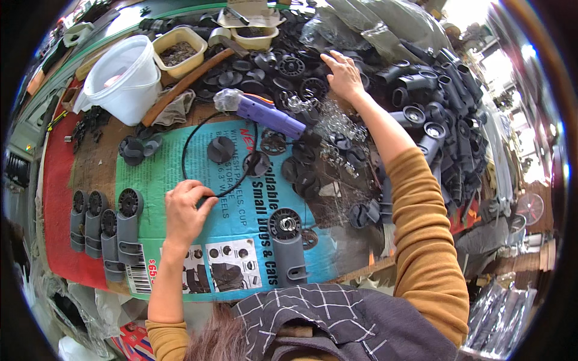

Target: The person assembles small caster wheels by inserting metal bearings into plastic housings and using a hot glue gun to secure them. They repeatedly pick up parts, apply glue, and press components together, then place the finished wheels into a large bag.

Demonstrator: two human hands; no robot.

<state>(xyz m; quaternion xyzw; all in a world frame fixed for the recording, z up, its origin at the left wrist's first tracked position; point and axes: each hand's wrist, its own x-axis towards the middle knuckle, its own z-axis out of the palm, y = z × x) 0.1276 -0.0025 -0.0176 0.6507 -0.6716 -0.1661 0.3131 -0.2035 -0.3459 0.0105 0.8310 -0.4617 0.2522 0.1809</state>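
Note:
My left hand (185,209) rests on the printed cardboard sheet (153,180), fingers curled in and thumb drawn close. A thin black cable (183,153) loops past its fingertips; whether they pinch it is hidden. At the far side, my right hand (344,75) is stretched over loose black round parts (292,66), fingers apart and nothing visibly held. Between the hands lies a purple handheld power tool (271,117). Close to my body sits a grey plastic housing (290,259) with a black ribbed disc and a metal coil spring (288,224) at its top. Black twisted-shape knobs (220,149) lie around the cable.
Several grey housings with black discs (129,222) stand lined up at the left. A pile of metal springs (343,123) lies right of the tool. Dark grey tubular parts (448,120) heap up at the right. A white bucket (123,78) and a cream tub (179,51) stand far left.

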